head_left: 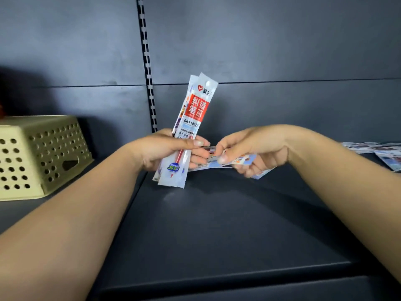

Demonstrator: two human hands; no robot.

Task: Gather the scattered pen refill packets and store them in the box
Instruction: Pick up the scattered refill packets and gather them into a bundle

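My left hand [167, 152] grips an upright bundle of pen refill packets [194, 109]; the front one is white with a red label and a red refill inside. My right hand [249, 153] pinches a further packet [233, 161], white and light blue, held flat and pointing left so that its end touches the bundle. More loose packets [377, 149] lie scattered on the shelf at the far right. The box, a beige perforated plastic basket [41, 155], stands at the left on the shelf.
The dark grey metal shelf [217, 224] runs across the view, with its front lip near the bottom. A slotted upright rail [148, 68] runs down the grey back panel just behind my hands.
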